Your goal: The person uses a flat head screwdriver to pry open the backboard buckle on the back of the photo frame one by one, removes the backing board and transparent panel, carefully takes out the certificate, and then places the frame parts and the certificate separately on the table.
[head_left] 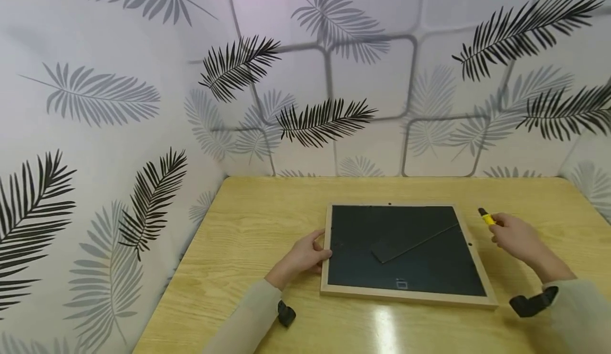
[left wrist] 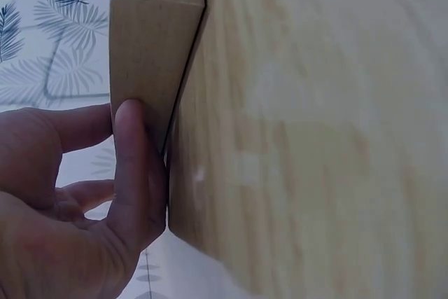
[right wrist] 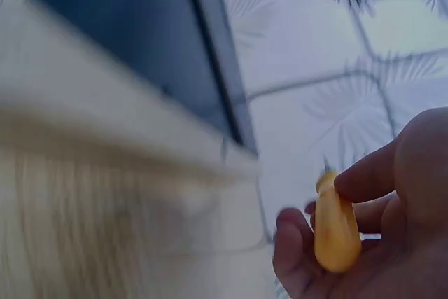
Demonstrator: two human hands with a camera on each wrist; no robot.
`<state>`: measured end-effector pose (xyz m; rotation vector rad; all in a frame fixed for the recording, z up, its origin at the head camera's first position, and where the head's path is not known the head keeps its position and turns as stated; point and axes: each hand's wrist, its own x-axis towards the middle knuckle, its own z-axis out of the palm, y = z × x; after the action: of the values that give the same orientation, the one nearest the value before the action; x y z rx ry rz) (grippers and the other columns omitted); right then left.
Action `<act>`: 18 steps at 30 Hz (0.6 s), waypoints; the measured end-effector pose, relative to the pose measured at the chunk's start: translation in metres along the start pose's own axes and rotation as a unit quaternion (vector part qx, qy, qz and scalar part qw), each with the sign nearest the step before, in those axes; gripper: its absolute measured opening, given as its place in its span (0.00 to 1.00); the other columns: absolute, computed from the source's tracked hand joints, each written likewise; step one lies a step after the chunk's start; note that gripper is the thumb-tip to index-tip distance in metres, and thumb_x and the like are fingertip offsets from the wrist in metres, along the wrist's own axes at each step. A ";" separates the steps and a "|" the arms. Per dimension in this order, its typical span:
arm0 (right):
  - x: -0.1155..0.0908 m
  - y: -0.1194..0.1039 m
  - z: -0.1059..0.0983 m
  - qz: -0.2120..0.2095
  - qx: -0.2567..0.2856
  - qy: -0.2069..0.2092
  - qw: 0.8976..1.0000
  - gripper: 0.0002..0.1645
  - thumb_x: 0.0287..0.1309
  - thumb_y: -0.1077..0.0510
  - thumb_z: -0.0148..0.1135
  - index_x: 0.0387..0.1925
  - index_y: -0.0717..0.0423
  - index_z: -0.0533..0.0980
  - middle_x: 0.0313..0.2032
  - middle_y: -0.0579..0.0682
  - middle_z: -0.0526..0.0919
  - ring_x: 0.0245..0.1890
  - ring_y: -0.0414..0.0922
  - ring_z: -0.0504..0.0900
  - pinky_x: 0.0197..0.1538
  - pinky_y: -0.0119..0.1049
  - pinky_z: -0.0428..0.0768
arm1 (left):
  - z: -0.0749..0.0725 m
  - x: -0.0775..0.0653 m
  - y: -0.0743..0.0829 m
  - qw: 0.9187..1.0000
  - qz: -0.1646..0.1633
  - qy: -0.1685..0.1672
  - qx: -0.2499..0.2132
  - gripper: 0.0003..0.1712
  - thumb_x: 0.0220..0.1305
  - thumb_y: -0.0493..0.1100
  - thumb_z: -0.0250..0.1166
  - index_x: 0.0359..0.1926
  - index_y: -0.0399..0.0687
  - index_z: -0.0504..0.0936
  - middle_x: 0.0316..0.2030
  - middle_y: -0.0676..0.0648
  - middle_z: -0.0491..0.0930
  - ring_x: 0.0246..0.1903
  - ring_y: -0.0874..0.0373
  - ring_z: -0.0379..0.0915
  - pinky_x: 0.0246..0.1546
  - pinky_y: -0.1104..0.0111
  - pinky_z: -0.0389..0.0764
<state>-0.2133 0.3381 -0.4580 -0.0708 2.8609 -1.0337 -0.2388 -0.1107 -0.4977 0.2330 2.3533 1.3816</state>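
Observation:
A picture frame (head_left: pixel 408 296) with pale wooden edges lies on the table, its black back panel facing up. A thin flat strip like a folding stand (head_left: pixel 415 245) crosses that panel at a slant. My left hand (head_left: pixel 302 256) holds the frame's left edge, fingers against its wooden side (left wrist: pixel 154 54) in the left wrist view. Off the frame's right edge, my right hand (head_left: pixel 517 240) grips a small yellow-handled tool (head_left: pixel 487 217) with a black end. In the right wrist view its rounded handle (right wrist: pixel 336 232) sits between thumb and fingers; a thin tip shows beyond.
The wood-grain table (head_left: pixel 248 226) meets walls patterned with feathery leaves (head_left: pixel 324 123) at the back and left. Small dark fasteners (head_left: pixel 470 244) sit on the frame's border. Each wrist carries a black camera mount (head_left: pixel 533 303).

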 end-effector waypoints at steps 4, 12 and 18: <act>-0.003 -0.032 0.012 -0.040 0.039 -0.009 0.998 0.25 0.71 0.62 0.41 0.57 0.83 0.62 0.38 0.67 0.75 0.30 0.51 0.77 0.29 0.39 0.77 | 0.009 0.005 0.005 1.000 0.008 -0.003 0.015 0.40 0.63 0.37 0.63 0.72 0.47 0.55 0.31 0.46 0.75 0.21 0.57 0.74 0.19 0.68 0.78; 0.023 -0.078 0.055 -0.070 0.126 -0.040 0.989 0.21 0.68 0.59 0.52 0.56 0.70 0.73 0.38 0.62 0.79 0.31 0.51 0.76 0.33 0.40 0.77 | 0.021 0.019 0.018 0.999 0.028 -0.032 0.025 0.40 0.66 0.39 0.61 0.74 0.51 0.52 0.31 0.47 0.72 0.21 0.58 0.70 0.22 0.67 0.78; 0.046 -0.094 0.080 -0.049 0.178 -0.040 0.982 0.19 0.67 0.62 0.53 0.54 0.71 0.74 0.46 0.64 0.79 0.39 0.51 0.80 0.44 0.42 0.79 | 0.018 0.029 0.026 0.985 0.082 -0.069 0.133 0.43 0.65 0.43 0.63 0.74 0.43 0.49 0.34 0.45 0.77 0.24 0.57 0.72 0.28 0.69 0.73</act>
<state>-0.2490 0.2115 -0.4629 -0.2198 2.5778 -1.5076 -0.2587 -0.0739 -0.4902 0.5904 2.4390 1.0764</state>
